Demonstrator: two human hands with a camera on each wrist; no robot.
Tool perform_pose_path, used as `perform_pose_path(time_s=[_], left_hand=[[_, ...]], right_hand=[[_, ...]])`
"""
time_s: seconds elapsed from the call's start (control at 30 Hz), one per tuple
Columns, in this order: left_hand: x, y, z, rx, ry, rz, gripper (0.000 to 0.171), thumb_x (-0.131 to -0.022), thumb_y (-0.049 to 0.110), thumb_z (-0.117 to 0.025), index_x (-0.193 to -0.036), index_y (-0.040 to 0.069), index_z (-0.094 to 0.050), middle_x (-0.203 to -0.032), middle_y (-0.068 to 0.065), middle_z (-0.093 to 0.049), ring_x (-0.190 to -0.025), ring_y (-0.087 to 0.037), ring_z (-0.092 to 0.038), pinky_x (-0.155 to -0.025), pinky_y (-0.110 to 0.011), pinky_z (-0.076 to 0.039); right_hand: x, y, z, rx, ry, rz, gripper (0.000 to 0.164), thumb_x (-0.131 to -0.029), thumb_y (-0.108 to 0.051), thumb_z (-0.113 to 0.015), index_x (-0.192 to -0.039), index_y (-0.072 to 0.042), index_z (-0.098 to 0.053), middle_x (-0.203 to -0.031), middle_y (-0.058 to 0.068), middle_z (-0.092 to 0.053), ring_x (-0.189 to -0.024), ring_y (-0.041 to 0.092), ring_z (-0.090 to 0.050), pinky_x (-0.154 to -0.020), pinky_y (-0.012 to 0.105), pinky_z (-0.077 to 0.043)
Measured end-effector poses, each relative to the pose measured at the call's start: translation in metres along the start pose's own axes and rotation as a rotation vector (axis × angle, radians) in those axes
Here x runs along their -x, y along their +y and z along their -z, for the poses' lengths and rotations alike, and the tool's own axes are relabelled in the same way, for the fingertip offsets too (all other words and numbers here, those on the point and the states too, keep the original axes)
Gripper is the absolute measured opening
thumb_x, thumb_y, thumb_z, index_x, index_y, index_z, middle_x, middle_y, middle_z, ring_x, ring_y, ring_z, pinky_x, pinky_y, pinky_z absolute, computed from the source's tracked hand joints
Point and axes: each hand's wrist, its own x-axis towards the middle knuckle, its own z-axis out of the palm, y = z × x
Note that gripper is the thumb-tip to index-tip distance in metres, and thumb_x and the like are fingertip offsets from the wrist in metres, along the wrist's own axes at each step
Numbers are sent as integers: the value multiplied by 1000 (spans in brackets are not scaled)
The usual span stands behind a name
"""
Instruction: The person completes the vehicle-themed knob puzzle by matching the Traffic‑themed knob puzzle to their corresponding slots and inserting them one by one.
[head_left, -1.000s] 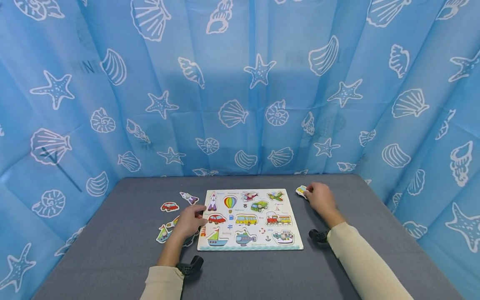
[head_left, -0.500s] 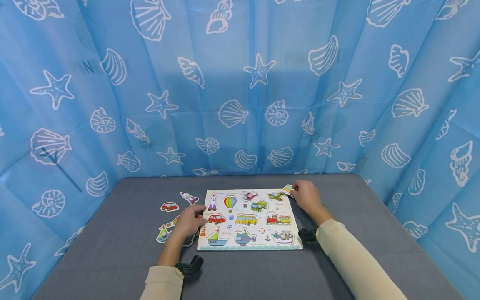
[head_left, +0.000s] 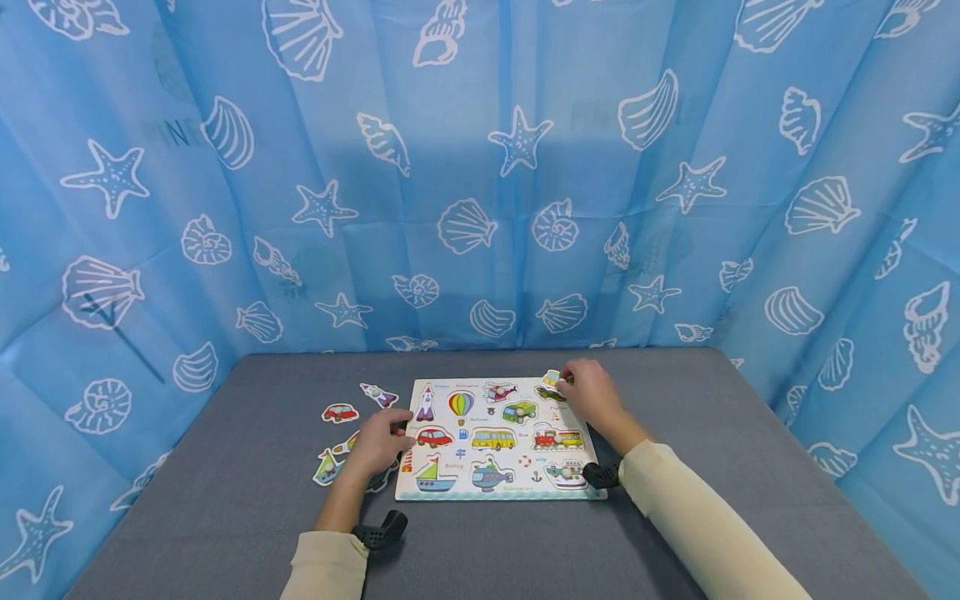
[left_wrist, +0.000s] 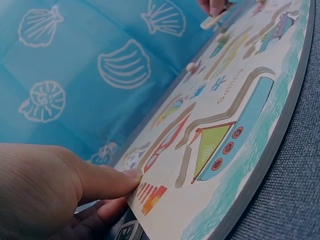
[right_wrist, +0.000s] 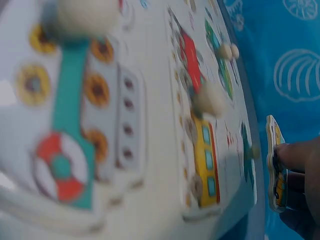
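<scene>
The wooden puzzle board [head_left: 480, 495] lies flat on the table. At its left edge my left hand [head_left: 377, 443] grips it, thumb on top in the left wrist view and the other fingers lower, partly hidden. Above the board's back right corner, my right hand [head_left: 596, 392] pinches a yellow bus puzzle piece [head_left: 551, 379]. In the right wrist view this bus piece stands tilted on edge between thumb and fingers. Knobbed helicopter [head_left: 499, 392], truck [head_left: 519, 412], train [head_left: 557, 437] and ship pieces [head_left: 564, 473] sit in the board. The sailboat recess [left_wrist: 225, 140] shows its printed picture without a knob.
Loose pieces lie left of the board: a rocket [head_left: 378, 395], a red car [head_left: 340, 412], a sailboat [head_left: 327, 467] and others partly behind the left hand. A blue shell-patterned curtain [head_left: 480, 250] hangs behind the grey table [head_left: 495, 550].
My right hand has carried the bus piece leftward, from the table right of the board to above its back right corner. The left hand has stayed at the board's left edge.
</scene>
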Motion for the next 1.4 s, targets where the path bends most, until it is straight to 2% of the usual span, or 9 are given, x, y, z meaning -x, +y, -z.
perform_pose_path(time_s=[0.33,0.5,0.73,0.93,1.07,1.4], left_hand=[[0,-1,1,10,-6,5,43,-83,3,-74,-124,2,-64,-100,-9,-59,-83,-20,-52,-71,-36,-45],[0,-1,0,8,-1,-1,42,-83,3,-74,-124,1,-64,-105,-10,-60,-85,-21,-53,-73,-36,-45],[0,0,-1,6,2,-8,42,-83,2,-74,-124,0,-64,-104,-10,-60,-85,-20,-53,-73,-37,-45],[0,-2,-1,-13,14,-49,42,-80,0,-75,-121,-3,-65,-97,-9,-61,-81,-18,-54,-72,-36,-44],[0,-2,-1,-7,13,-55,42,-80,0,-75,-121,-3,-65,-97,-10,-61,-81,-18,-54,-72,-36,-44],[-1,-2,0,1,5,-42,42,-81,1,-74,-122,-2,-64,-97,-10,-60,-81,-19,-53,-71,-36,-43]], right_hand=[[11,-26,-5,-19,-16,71,10,-88,-17,-72,-91,-8,-68,-89,4,-61,-87,23,-54,-74,42,-46],[16,-37,-9,-42,-19,120,9,-87,-17,-74,-88,-10,-68,-86,1,-59,-84,20,-53,-71,38,-45],[23,-55,-15,-60,-30,128,9,-87,-18,-75,-88,-13,-68,-85,-1,-59,-82,17,-50,-72,37,-44],[29,-64,-22,-72,-12,175,10,-84,-17,-77,-86,-13,-68,-83,-3,-59,-80,15,-50,-72,37,-43],[33,-68,-27,-88,6,211,12,-82,-16,-79,-83,-14,-66,-82,-4,-59,-80,15,-51,-72,37,-44],[43,-79,-39,-91,-57,253,10,-82,-16,-78,-82,-14,-68,-87,-3,-63,-85,16,-55,-77,37,-45]])
